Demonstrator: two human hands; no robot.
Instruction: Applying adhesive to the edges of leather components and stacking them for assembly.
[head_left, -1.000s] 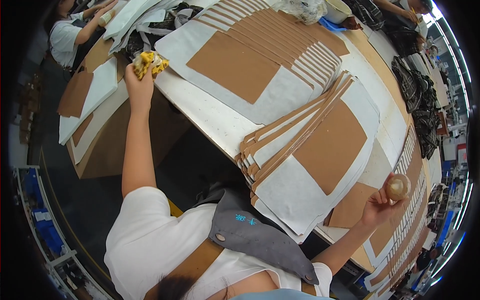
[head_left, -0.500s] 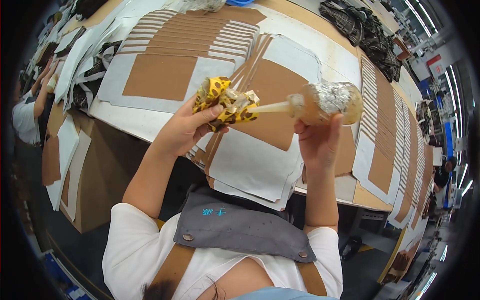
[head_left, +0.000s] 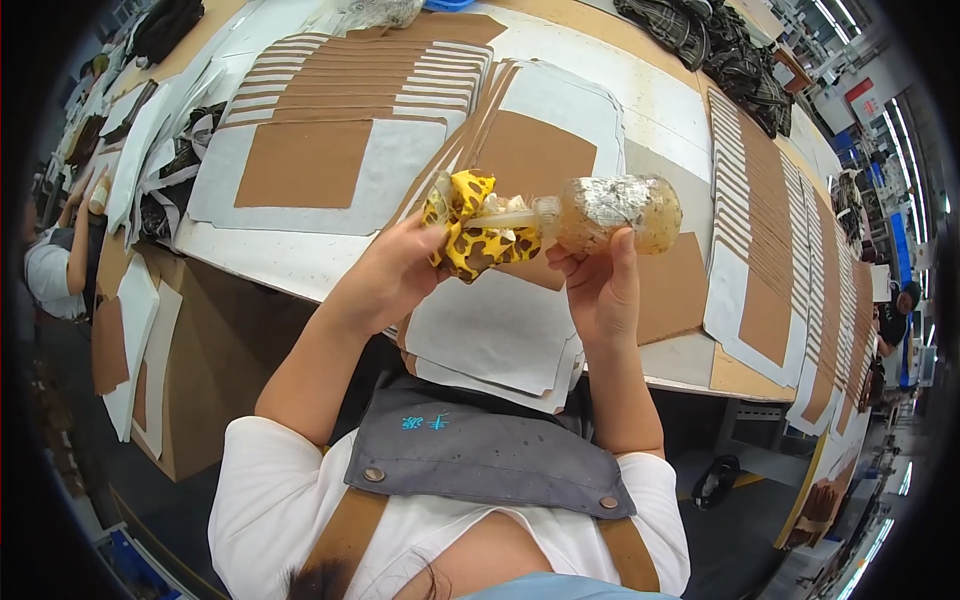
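My left hand is closed around a crumpled yellow cloth with brown spots; whitish folds show inside it. In my right hand I grip a glue bottle, a rounded clear one with amber contents and a silver patch. It lies almost level, and its pale nozzle points left into the folds of the cloth. Below both hands a stack of white-and-brown sheets rests on the table, partly covered by my hands and the cloth.
Fanned rows of brown-and-white panels lie at the far left, with more rows along the right. Dark plaid fabric is heaped at the far right. Another person's arm shows at the left edge. The table's front edge runs before me.
The glue bottle has moved left toward the cloth, its nozzle now deeper in the folds. My left hand and the cloth have shifted slightly right. The whole view has turned a little.
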